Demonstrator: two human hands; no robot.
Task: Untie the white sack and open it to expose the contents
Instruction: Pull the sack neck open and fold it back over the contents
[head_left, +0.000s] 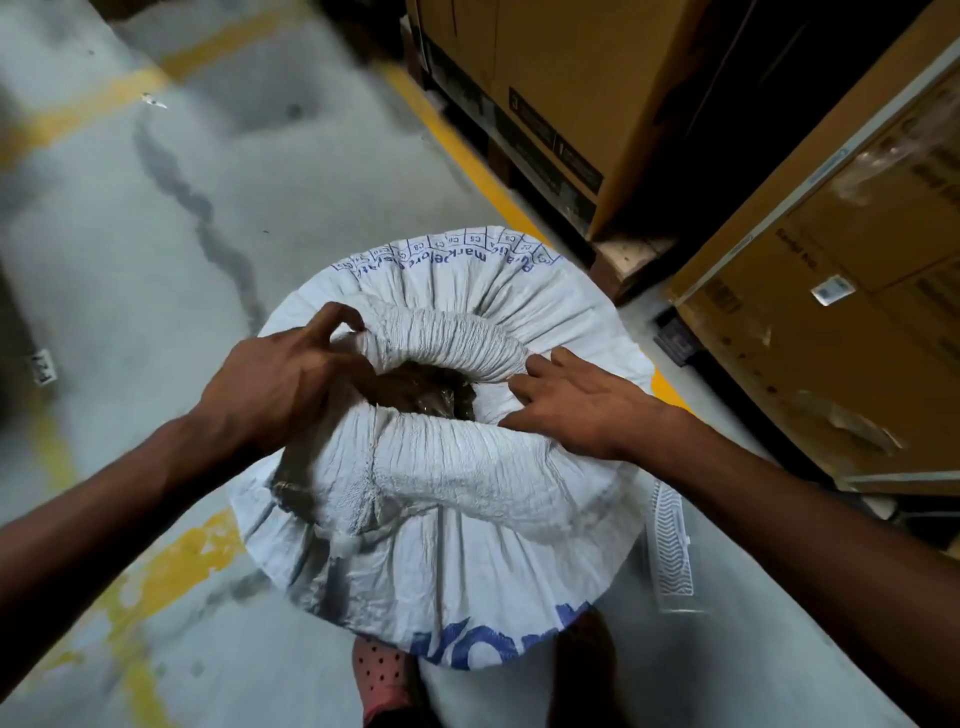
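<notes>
A white woven sack (457, 545) with blue print stands upright on the floor right in front of me. Its top is rolled down into a thick ring (467, 467) around an open mouth. Dark brown contents (421, 387) under clear plastic show in the opening. My left hand (275, 384) grips the rolled rim on the left side, fingers pinching the fabric. My right hand (576, 405) lies on the rim at the right with its fingers spread, pressing on the fabric.
The grey concrete floor (156, 234) carries worn yellow lines. Large cardboard boxes (545, 104) on pallets stand at the back, and another wrapped carton (831, 338) stands close on the right. A foot in a pink perforated shoe (379, 670) shows below the sack.
</notes>
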